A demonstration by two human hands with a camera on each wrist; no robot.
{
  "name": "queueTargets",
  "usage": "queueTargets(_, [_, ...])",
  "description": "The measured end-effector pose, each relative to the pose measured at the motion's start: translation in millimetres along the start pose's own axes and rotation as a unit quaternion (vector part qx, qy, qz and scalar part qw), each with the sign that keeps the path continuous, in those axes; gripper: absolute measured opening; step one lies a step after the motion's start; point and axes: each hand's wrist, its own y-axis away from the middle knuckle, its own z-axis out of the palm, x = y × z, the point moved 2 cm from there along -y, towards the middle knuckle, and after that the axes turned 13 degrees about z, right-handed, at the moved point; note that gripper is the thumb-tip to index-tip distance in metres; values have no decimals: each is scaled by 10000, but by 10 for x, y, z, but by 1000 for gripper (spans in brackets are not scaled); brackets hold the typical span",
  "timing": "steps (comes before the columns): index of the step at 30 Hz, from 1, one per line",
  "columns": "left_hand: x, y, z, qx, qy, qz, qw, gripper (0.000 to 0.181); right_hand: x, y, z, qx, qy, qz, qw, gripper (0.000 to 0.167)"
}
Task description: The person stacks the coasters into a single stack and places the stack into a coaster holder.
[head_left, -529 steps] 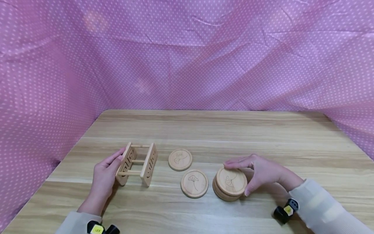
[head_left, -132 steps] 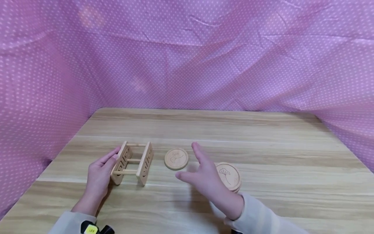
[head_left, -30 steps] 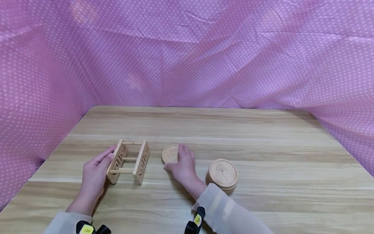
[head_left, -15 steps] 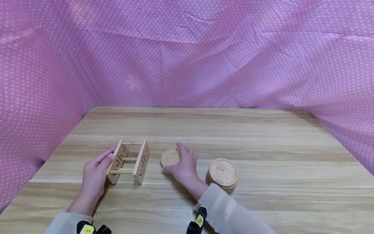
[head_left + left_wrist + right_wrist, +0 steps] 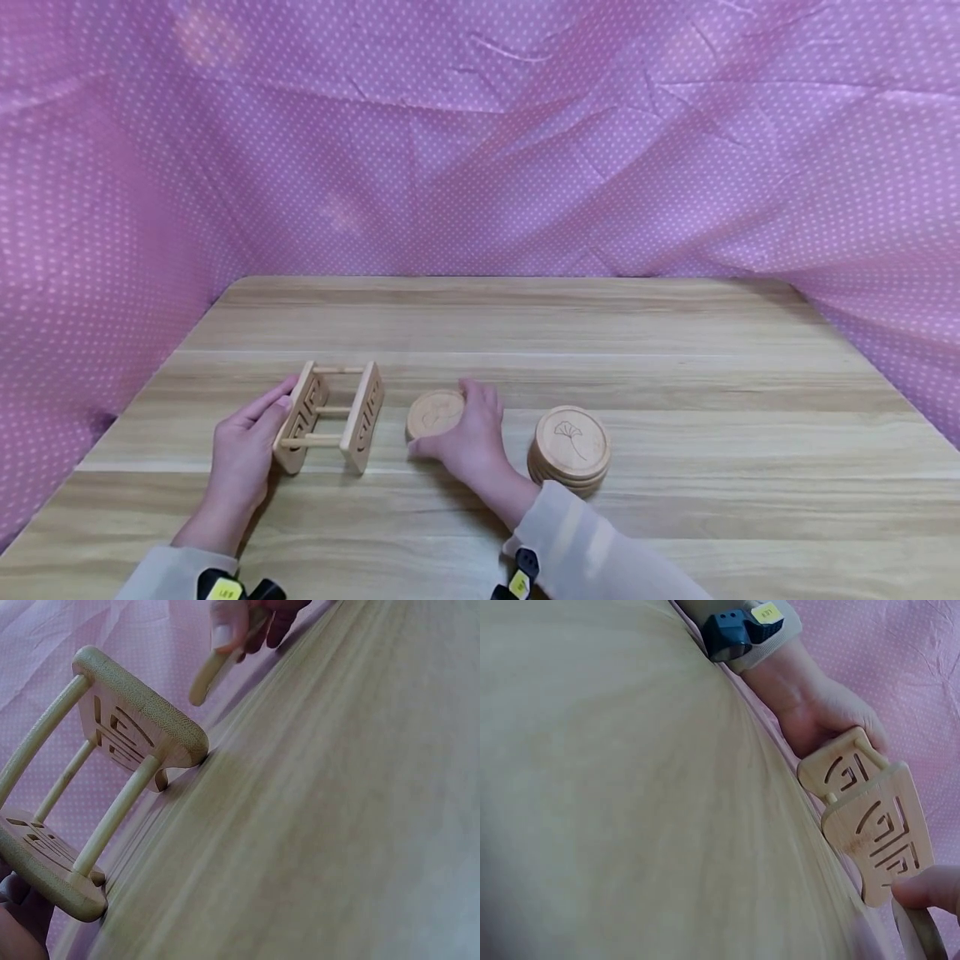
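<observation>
My left hand [image 5: 242,442] grips the left side panel of a light wooden coaster rack [image 5: 365,421], which stands on the table with two cut-out side panels joined by dowels. To the right of the rack, my right hand [image 5: 472,437] pinches a round wooden coaster [image 5: 433,412] between thumb and fingers. In the left wrist view that coaster [image 5: 208,677] is tilted and looks raised off the tabletop. Its right part is hidden by the hand. Further right stands a stack of coasters [image 5: 572,442], the top one engraved with a ginkgo leaf. No coaster sits in the rack.
The wood-grain table [image 5: 675,333] has pink dotted cloth [image 5: 480,142] hanging behind it and at its sides. The coaster stack is close beside my right forearm and sleeve [image 5: 585,533].
Since the oldest frame, one loose coaster has gone from the table and the ginkgo coaster tops the stack. My right hand has crossed left, taken the other coaster and drawn it slightly nearer.
</observation>
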Motion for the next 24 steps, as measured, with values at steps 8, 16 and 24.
queueTargets(8, [-6,10,9,48,-2,53,10000,40,-19,97,-69,-76,-58,-156,9998,99])
queueTargets(16, [-13,20,1,107,-145,-54,9998,40,-74,178,-198,-155,-129,-129,9997,97])
queueTargets(24, [-13,22,2,74,-140,-50,9999,40,-108,204,-281,-146,-170,-203,9995,98])
